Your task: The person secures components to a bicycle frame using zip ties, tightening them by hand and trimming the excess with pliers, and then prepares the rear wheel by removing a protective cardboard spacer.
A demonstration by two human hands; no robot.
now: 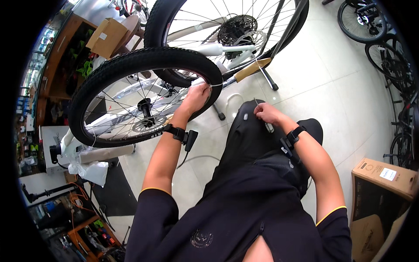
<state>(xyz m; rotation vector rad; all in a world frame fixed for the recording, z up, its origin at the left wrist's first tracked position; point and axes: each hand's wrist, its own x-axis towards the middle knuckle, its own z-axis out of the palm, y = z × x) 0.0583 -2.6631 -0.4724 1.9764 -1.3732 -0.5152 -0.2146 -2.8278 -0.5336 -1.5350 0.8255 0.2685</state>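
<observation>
Lg black-tyred, wire-spoked bicycle wheel (145, 107): standing left of centre, leaning across near side of white-tubed, part-wrapped bicycle frame (209, 49); 2nd black knobbly-tyred wheel (238, 30) sitting far side.

L hand (196, 98): resting at near wheel's right edge, fingers curling in by thin white plastic strap (216, 84) that's looping round tyre. Mostly closed; whether it's pinching strap or rim, can't tell.

R hand (267, 113): hovering above black-trousered knee (244, 126), right of wheel + well apart from it. Fingers closing on slim greyish hand tool (269, 127), thin tip pointing far; exact type unclear.

Handling, my judgement: L hand shd be steadying wheel too, in case strap's slackening lets it roll. Keep tool tip clear of tyre sidewall, spokes + L fingertips; best working from strap's exposed outer side, short controlled moves. Avoid leaning on perforated silver disc rotor (152, 123) nr hub; prob. bends easily.

Tall brown cardboard box (384, 174) standing right, near side.
</observation>
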